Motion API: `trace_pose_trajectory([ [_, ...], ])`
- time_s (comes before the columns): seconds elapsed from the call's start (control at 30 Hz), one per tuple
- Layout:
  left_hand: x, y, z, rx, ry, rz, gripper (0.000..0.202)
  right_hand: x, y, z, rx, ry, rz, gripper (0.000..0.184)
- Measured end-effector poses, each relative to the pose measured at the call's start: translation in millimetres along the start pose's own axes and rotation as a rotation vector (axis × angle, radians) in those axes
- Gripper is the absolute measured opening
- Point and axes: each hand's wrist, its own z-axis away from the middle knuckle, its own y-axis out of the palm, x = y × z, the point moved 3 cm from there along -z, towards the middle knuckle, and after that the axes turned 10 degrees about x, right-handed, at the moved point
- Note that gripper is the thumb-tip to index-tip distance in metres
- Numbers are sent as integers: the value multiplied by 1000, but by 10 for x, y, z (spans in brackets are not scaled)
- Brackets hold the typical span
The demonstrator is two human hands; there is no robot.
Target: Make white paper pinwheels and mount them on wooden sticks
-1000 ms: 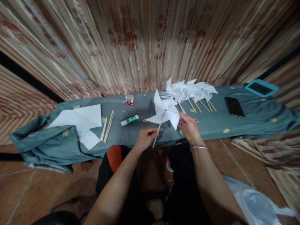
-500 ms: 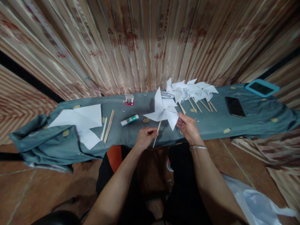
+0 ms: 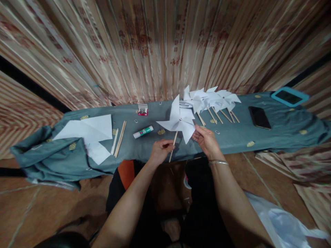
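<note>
My left hand (image 3: 160, 150) is closed on the thin wooden stick (image 3: 172, 147) of a white paper pinwheel (image 3: 179, 120), which stands above a table draped in a grey-blue cloth (image 3: 232, 137). The fingers of my right hand (image 3: 205, 140) pinch the lower right blade of that pinwheel. A silver pin shows at its hub. Behind it, several finished white pinwheels (image 3: 210, 98) on sticks lie in a pile on the cloth.
A glue stick (image 3: 143, 131), a small red box of pins (image 3: 142, 110), loose wooden sticks (image 3: 118, 138) and white paper sheets (image 3: 89, 132) lie to the left. A black phone (image 3: 259, 117) and a blue-cased tablet (image 3: 289, 96) lie right. A striped curtain hangs behind.
The pinwheel head has turned and shifted slightly left and down, with my right hand following its blade. My left hand keeps its hold on the stick.
</note>
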Motion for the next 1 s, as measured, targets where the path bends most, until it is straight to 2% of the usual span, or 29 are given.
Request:
trace_pose_trajectory([
  [0.67, -17, 15, -1, -7, 3, 33, 17, -17, 89, 22, -3, 50, 33, 35],
  [1.0, 5, -4, -8, 17, 28, -28, 18, -58, 142, 14, 34, 79, 35, 35],
])
